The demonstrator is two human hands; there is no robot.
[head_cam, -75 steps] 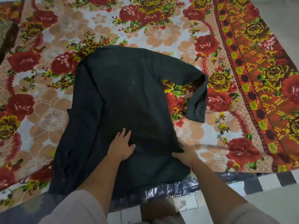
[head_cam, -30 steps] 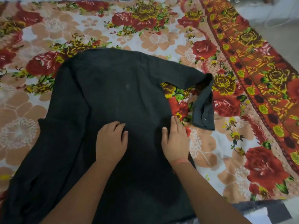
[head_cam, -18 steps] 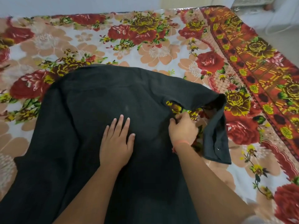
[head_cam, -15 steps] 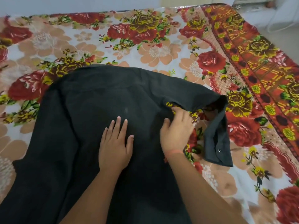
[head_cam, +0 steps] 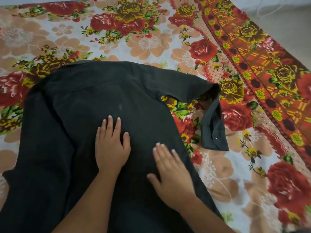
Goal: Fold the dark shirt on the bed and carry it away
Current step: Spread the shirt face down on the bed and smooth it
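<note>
Pressing the shirt flat, sleeve out at one o'clock

Nearest, the right hand [head_cam: 171,174] is laid flat on the shirt [head_cam: 84,115] by its right edge, nothing gripped. At its eleven o'clock the left hand [head_cam: 111,147] is pressed flat mid-cloth, also empty. The shirt is spread on the bed [head_cam: 151,44], long axis run six to twelve o'clock. The sleeve [head_cam: 181,86] is seen at one o'clock from the right hand, cuff [head_cam: 214,132] bent back toward six; that hand is judged nearer for folding it in.
</note>
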